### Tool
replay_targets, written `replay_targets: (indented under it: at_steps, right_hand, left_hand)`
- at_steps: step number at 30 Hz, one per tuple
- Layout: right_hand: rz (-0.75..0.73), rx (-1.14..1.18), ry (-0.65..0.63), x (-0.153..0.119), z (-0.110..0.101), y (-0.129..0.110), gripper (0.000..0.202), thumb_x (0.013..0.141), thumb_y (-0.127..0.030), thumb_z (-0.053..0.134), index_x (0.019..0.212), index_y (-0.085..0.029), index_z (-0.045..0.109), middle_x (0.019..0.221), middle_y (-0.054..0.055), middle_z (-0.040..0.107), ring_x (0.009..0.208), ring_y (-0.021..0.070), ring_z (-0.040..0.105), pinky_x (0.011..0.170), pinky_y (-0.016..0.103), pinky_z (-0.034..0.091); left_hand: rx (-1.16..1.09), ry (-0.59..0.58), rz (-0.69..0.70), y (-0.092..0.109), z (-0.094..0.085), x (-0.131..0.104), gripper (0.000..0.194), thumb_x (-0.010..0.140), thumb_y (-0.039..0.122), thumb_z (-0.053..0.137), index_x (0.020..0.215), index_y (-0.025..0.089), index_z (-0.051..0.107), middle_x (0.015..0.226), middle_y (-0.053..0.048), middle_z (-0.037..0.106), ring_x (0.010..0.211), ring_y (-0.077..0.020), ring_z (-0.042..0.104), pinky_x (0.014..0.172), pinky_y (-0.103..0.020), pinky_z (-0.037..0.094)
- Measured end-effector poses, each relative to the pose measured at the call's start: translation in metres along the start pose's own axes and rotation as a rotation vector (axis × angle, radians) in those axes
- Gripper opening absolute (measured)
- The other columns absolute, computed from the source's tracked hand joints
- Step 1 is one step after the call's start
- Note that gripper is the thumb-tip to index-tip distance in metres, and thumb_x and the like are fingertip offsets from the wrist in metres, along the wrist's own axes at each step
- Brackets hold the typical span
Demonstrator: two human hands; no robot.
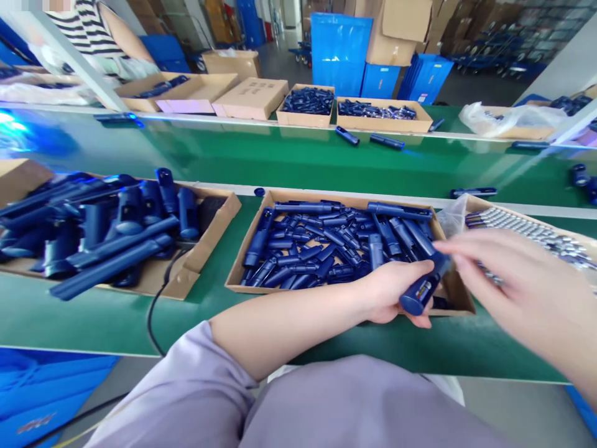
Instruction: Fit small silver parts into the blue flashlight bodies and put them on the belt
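My left hand [396, 289] is closed around a dark blue plastic tube-shaped housing [420, 292], tilted with its rounded end toward me. A small label or window shows on its side. At the housing's far end is my right hand [508, 292], slightly blurred, its thumb and index finger drawn together in a pinch. Whatever small thing those fingers may hold is hidden. Beneath the hands lies a shallow cardboard box [233, 277] full of blue plastic parts [321, 242]. To the right, a box of metallic cylindrical pieces [527, 230] sits partly behind my right hand.
Larger blue housings [116, 218] fill a left-hand carton, with a black cable [152, 317] hanging by it. Beyond runs a green conveyor belt [261, 152] carrying a few blue parts. More cartons [252, 98] line its far side, where a person in a striped top [84, 28] is.
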State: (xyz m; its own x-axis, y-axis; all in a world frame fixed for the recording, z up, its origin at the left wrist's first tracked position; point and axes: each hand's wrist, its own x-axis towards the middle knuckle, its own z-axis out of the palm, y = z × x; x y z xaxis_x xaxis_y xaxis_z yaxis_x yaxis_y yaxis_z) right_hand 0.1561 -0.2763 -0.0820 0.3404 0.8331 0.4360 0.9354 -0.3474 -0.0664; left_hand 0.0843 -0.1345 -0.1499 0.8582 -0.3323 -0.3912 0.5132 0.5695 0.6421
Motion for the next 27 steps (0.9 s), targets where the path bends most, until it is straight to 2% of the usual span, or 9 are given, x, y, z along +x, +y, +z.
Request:
replay_targets:
  at_steps: [2,6,10,13,15,17,21,24,27]
  right_hand:
    - [0.027,0.034,-0.126,0.045,0.011,0.006,0.024,0.092,-0.029,0.045,0.099,-0.025,0.068,0.104,0.004,0.068,0.095,0.0225,0.064,0.084,0.036,0.051]
    - [-0.054,0.042,-0.647,0.121,0.062,-0.010,0.020,0.089,-0.032,0.052,0.089,-0.023,0.070,0.097,0.003,0.069,0.085,0.0192,0.065,0.074,0.030,0.050]
    - [-0.092,-0.042,-0.709,0.144,0.105,-0.045,0.016,0.080,-0.027,0.065,0.083,-0.013,0.069,0.092,0.013,0.069,0.081,0.0276,0.065,0.068,0.034,0.048]
    - [-0.098,-0.024,-0.732,0.141,0.111,-0.055,0.005,0.076,-0.013,0.062,0.075,-0.013,0.067,0.085,0.012,0.069,0.075,0.0251,0.065,0.064,0.032,0.047]
    - [-0.077,0.015,-0.703,0.136,0.101,-0.049,0.010,0.077,-0.010,0.058,0.076,-0.015,0.067,0.086,0.009,0.069,0.077,0.0224,0.065,0.067,0.030,0.048]
    - [-0.020,0.056,-0.617,0.127,0.083,-0.033,0.016,0.084,-0.016,0.054,0.093,-0.017,0.067,0.094,0.007,0.068,0.082,0.0197,0.064,0.072,0.029,0.050]
    - [0.241,0.526,-0.209,0.080,0.042,0.009,0.038,0.088,-0.034,0.055,0.125,-0.025,0.053,0.102,0.004,0.065,0.087,0.0159,0.064,0.076,0.027,0.054]
    - [0.471,0.774,0.064,0.028,0.026,0.023,0.031,0.082,-0.042,0.065,0.108,-0.027,0.062,0.099,0.002,0.066,0.084,0.0162,0.065,0.073,0.027,0.055]
    - [0.644,0.792,0.041,-0.010,0.028,0.009,0.029,0.082,-0.045,0.066,0.101,-0.024,0.065,0.090,0.003,0.069,0.076,0.0162,0.066,0.070,0.028,0.056]
  left_hand:
    - [0.027,0.000,-0.020,-0.002,-0.001,0.000,0.035,0.094,0.040,0.041,0.080,0.012,0.056,0.047,-0.001,0.053,0.035,-0.0143,0.052,0.038,-0.025,0.045]
    - [0.017,0.014,-0.033,-0.004,-0.001,0.000,0.035,0.094,0.041,0.040,0.081,0.012,0.056,0.046,-0.001,0.052,0.035,-0.0148,0.052,0.037,-0.024,0.043]
    - [0.035,0.030,-0.012,-0.004,-0.001,0.000,0.036,0.091,0.045,0.042,0.081,0.012,0.056,0.048,-0.002,0.053,0.034,-0.0152,0.052,0.037,-0.026,0.044]
    - [0.048,0.031,-0.018,-0.005,-0.001,0.001,0.039,0.091,0.046,0.042,0.089,0.011,0.058,0.050,-0.002,0.053,0.036,-0.0154,0.053,0.038,-0.026,0.045]
    - [0.048,0.018,-0.022,-0.005,-0.002,0.002,0.039,0.093,0.045,0.042,0.094,0.010,0.057,0.051,-0.002,0.054,0.037,-0.0157,0.054,0.040,-0.027,0.047]
    - [0.004,0.002,-0.019,-0.004,-0.003,0.002,0.038,0.096,0.043,0.036,0.099,0.010,0.055,0.054,-0.003,0.055,0.041,-0.0166,0.057,0.044,-0.028,0.050]
    - [-0.104,0.011,-0.003,0.000,-0.005,0.001,0.041,0.099,0.042,0.019,0.107,0.016,0.050,0.060,-0.002,0.057,0.049,-0.0166,0.063,0.052,-0.028,0.054]
    - [-0.115,0.046,0.025,0.002,-0.004,-0.001,0.036,0.099,0.044,0.022,0.106,0.020,0.048,0.066,0.001,0.056,0.050,-0.0154,0.064,0.053,-0.029,0.055]
    - [-0.083,0.046,0.084,0.002,-0.003,-0.001,0.027,0.097,0.041,0.031,0.103,0.021,0.048,0.071,0.001,0.056,0.051,-0.0132,0.063,0.051,-0.025,0.053]
